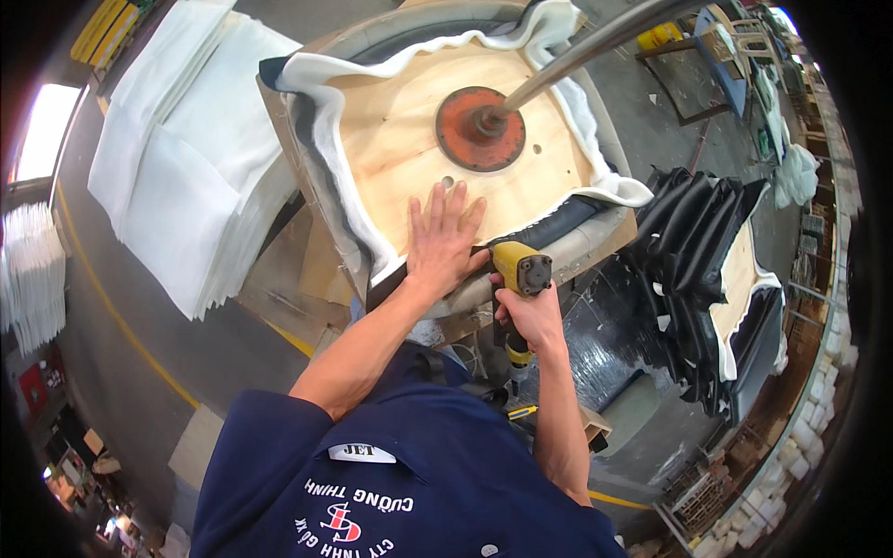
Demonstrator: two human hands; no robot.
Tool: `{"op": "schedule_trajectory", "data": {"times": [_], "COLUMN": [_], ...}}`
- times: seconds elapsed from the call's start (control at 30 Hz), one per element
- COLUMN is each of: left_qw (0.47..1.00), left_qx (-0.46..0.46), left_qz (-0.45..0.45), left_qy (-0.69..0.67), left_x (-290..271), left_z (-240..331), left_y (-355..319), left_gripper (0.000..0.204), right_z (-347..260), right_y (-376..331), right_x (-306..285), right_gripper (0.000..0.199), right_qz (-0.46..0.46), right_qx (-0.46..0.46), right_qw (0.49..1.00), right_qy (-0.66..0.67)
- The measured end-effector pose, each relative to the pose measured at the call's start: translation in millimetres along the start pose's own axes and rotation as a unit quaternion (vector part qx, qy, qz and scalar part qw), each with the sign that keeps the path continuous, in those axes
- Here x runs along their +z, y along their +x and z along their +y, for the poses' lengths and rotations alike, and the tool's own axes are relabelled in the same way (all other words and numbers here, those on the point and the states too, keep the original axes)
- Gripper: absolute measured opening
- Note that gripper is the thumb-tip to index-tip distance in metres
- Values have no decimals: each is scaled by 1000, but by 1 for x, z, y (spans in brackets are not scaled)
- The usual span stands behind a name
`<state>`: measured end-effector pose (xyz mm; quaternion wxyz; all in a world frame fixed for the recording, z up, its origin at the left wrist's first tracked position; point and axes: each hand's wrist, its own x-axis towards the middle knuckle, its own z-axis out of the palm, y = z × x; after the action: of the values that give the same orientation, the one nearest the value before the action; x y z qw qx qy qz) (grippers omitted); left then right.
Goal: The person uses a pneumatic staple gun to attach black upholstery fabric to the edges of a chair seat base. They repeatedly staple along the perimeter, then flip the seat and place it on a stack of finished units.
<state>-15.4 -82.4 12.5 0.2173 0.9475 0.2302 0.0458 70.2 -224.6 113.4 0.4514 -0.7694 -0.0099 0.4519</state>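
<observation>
- We see the yellow power tool (521, 260) in the right hand (532, 312), which wraps its grip; its head stands at the near edge of the wooden panel (391, 121), just right of the left hand (445, 242). Whether it touches the left thumb we cannot tell.
- The left hand lies flat on the panel, fingers slightly spread.
- Beyond its fingertips we note pale wood, then the red disc (456, 144) with its slanting metal rod (595, 51).
- Wavy white padding (633, 192) and a black cover (563, 221) edge the panel; one corner juts out, beyond and right of the right hand.
- Left of the left hand: white sheets (186, 167), then grey floor (177, 344).
- Well right of the right hand: black-covered pieces (679, 270), across a dark glossy surface (605, 325).
</observation>
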Motion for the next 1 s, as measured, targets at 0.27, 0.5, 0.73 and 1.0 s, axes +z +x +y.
{"op": "schedule_trajectory", "data": {"times": [0.27, 0.5, 0.73, 1.0], "left_qw": [1000, 1000, 1000, 1000], "left_qx": [-17, 21, -3, -25], "left_qz": [8, -13, -26, -19], "left_qy": [-7, -9, -9, -3], "left_x": [5, -11, -7, -2], "left_z": [1, -10, -5, 0], "left_y": [0, 0, -3, -3], "left_gripper": [87, 92, 88, 81], "right_z": [-9, 3, -3, -6], "right_y": [6, -5, -8, -1], "right_x": [15, 1, 18, 25], "right_gripper": [26, 39, 35, 30], "right_qz": [26, -16, 6, 18], "right_qx": [-18, -18, 2, -15], "right_qw": [997, 999, 1000, 998], "right_qy": [-74, 22, -19, -51]}}
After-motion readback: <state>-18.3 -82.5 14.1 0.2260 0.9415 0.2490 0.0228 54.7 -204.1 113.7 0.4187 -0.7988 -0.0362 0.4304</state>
